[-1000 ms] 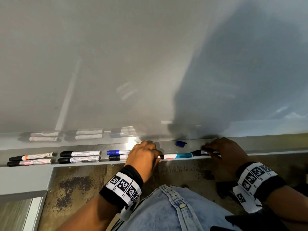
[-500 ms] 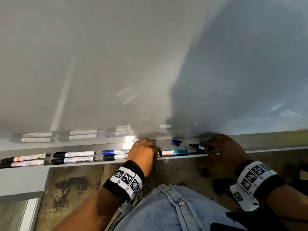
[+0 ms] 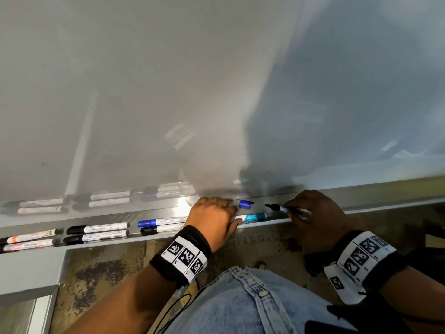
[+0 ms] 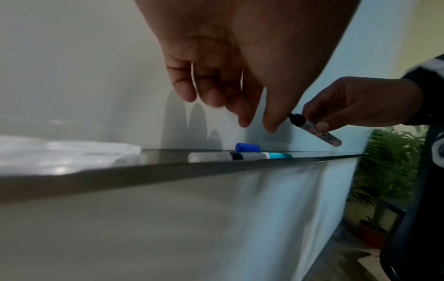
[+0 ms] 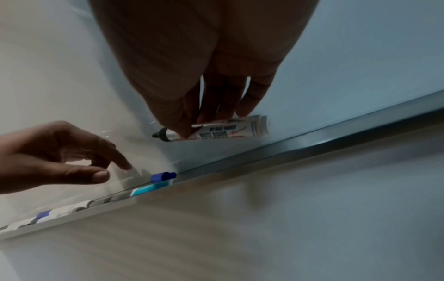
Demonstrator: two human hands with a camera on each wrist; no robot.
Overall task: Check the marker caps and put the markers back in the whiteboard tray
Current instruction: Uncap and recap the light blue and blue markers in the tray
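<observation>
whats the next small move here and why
Probably the left hand, open just above the loose blue cap in the tray, should pick that cap up: the right hand holds an uncapped marker, bare tip toward it. Whether the blue cap fits is unclear.

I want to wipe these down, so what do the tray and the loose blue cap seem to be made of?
Tray: looks like brushed metal, probably aluminium; it is silvery with a bright glare and faint mirrored markers. Blue cap: looks like moulded plastic, opaque, of even colour, with a soft sheen.
</observation>
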